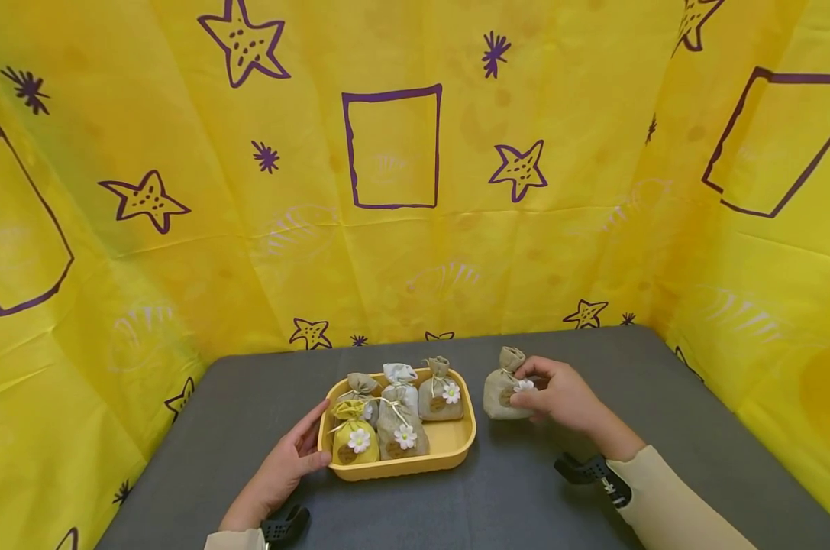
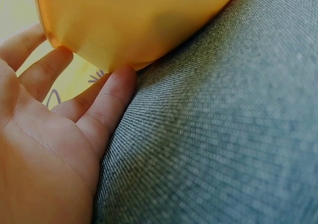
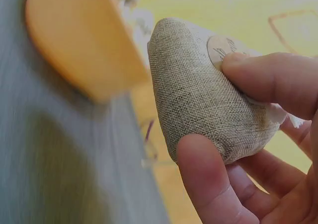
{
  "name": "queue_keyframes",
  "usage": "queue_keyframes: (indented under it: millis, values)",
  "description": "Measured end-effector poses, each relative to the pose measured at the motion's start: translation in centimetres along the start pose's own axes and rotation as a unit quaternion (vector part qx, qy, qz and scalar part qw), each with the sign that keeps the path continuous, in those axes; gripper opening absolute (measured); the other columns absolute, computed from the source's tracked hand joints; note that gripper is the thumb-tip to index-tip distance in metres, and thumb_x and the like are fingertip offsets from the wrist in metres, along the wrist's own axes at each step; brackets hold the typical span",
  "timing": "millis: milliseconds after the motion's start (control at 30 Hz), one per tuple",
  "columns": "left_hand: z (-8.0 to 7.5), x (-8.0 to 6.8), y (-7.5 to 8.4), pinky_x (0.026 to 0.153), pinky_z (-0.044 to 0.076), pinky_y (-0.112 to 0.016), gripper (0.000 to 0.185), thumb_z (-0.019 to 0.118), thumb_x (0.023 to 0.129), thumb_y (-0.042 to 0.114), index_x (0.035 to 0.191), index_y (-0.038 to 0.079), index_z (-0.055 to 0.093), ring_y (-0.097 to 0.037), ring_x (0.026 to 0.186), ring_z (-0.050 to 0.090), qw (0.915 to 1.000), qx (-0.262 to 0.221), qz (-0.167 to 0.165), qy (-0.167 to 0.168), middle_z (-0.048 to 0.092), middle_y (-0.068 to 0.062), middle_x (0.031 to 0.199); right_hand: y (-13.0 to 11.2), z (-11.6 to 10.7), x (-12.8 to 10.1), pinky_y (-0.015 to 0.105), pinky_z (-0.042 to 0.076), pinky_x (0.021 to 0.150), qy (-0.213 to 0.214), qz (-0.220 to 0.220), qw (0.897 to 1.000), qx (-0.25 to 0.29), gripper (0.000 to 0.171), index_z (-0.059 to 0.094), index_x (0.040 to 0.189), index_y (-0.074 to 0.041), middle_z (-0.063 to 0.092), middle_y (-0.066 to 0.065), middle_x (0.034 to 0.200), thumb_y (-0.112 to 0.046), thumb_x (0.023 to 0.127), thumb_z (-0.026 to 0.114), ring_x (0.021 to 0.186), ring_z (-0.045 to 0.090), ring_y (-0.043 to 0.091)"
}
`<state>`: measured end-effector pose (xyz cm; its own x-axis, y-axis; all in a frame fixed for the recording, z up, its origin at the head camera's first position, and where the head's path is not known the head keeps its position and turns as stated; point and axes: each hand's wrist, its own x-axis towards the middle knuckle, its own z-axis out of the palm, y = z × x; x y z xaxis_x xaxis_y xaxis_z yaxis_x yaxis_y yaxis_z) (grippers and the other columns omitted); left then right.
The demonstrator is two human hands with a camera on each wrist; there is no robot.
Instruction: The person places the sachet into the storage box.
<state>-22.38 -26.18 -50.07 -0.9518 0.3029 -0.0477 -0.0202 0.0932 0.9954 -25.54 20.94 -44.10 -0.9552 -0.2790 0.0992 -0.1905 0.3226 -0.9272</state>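
A yellow tray (image 1: 449,451) sits on the grey table (image 1: 511,496) and holds several small cloth pouches with daisy tags, among them a yellow one (image 1: 355,437) and beige ones (image 1: 440,393). My left hand (image 1: 292,461) lies with straight fingers against the tray's left front corner (image 2: 124,30); its fingertips (image 2: 117,85) touch the tray wall. Right of the tray, my right hand (image 1: 559,396) grips a beige burlap pouch (image 1: 502,389), thumb and fingers curled round it (image 3: 198,90).
Yellow sheets with purple stars and rectangles (image 1: 392,145) wall in the table on three sides. Grey tabletop stretches in front of the tray and to the right of my right hand. Black wrist mounts (image 1: 586,467) sit on both forearms.
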Motion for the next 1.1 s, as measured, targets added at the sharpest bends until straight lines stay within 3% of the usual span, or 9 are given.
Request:
queue_keyframes:
  millis: [233,333,533,600,700,833,967,1100]
  values:
    - [0.0,0.0,0.0,0.104,0.037,-0.023,0.077,0.067,0.098,0.018,0.159,0.011,0.022,-0.026,0.147,0.019,1.0,0.003,-0.002,0.005,0.014,-0.013,0.164,-3.6,3.2,0.5,0.058,0.056,0.056,-0.047,-0.057,0.997,0.025,0.026,0.064,0.1,-0.007,0.062,0.015,0.092,-0.013,0.084,0.082,0.074,0.063,0.029]
    - [0.0,0.0,0.0,0.104,0.037,-0.024,0.077,0.067,0.098,0.019,0.159,0.011,0.022,-0.026,0.147,0.019,1.0,0.004,-0.004,0.006,0.014,-0.013,0.164,-4.6,4.9,0.8,0.055,0.056,0.056,-0.069,-0.076,0.994,0.032,0.023,0.064,0.1,-0.008,0.063,0.013,0.091,-0.012,0.085,0.081,0.072,0.063,0.029]
    - [0.0,0.0,0.0,0.104,0.038,-0.026,0.077,0.067,0.098,0.019,0.159,0.012,0.022,-0.027,0.147,0.02,0.9999,0.006,-0.005,0.006,0.015,-0.013,0.164,-5.2,7.9,1.1,0.054,0.056,0.056,-0.097,-0.073,0.991,0.048,0.021,0.066,0.1,-0.007,0.064,0.01,0.091,-0.009,0.085,0.08,0.068,0.064,0.029]
    - [0.0,0.0,-0.1,0.104,0.038,-0.026,0.077,0.067,0.098,0.019,0.159,0.012,0.022,-0.027,0.147,0.021,1.0,0.004,-0.005,0.005,0.015,-0.013,0.164,-5.6,8.5,1.0,0.055,0.056,0.057,-0.095,-0.063,0.993,0.04,0.02,0.066,0.1,-0.005,0.065,0.009,0.089,-0.005,0.085,0.079,0.067,0.064,0.031]
    - [-0.1,0.0,-0.1,0.104,0.038,-0.026,0.077,0.067,0.098,0.019,0.159,0.012,0.022,-0.027,0.147,0.021,1.0,0.002,-0.006,0.004,0.014,-0.013,0.164,-4.7,9.1,1.3,0.044,0.056,0.053,-0.077,-0.055,0.995,0.002,0.021,0.067,0.097,-0.008,0.065,0.005,0.084,-0.007,0.082,0.081,0.064,0.061,0.025]
    - [0.0,0.0,0.0,0.105,0.037,-0.026,0.077,0.067,0.098,0.019,0.159,0.012,0.022,-0.027,0.147,0.02,0.9999,0.005,-0.007,0.005,0.014,-0.013,0.164,-3.0,9.3,1.7,0.037,0.051,0.065,-0.033,-0.065,0.995,-0.07,0.022,0.068,0.092,-0.017,0.065,-0.003,0.087,-0.017,0.078,0.085,0.077,0.06,0.018]
    - [0.0,-0.1,0.1,0.104,0.038,-0.026,0.077,0.067,0.098,0.019,0.159,0.013,0.022,-0.027,0.147,0.02,0.9999,0.007,-0.006,0.005,0.014,-0.013,0.164,-2.7,9.2,1.6,0.042,0.047,0.08,0.003,-0.064,0.992,-0.11,0.022,0.067,0.09,-0.026,0.066,-0.01,0.097,-0.023,0.077,0.086,0.095,0.059,0.019]
    - [0.1,-0.1,0.2,0.104,0.038,-0.026,0.077,0.067,0.098,0.018,0.16,0.013,0.022,-0.027,0.147,0.02,0.9999,0.008,-0.006,0.004,0.014,-0.013,0.164,-2.5,9.2,1.5,0.038,0.047,0.067,0.013,-0.041,0.99,-0.131,0.021,0.067,0.092,-0.028,0.066,-0.008,0.09,-0.027,0.08,0.085,0.081,0.057,0.021]
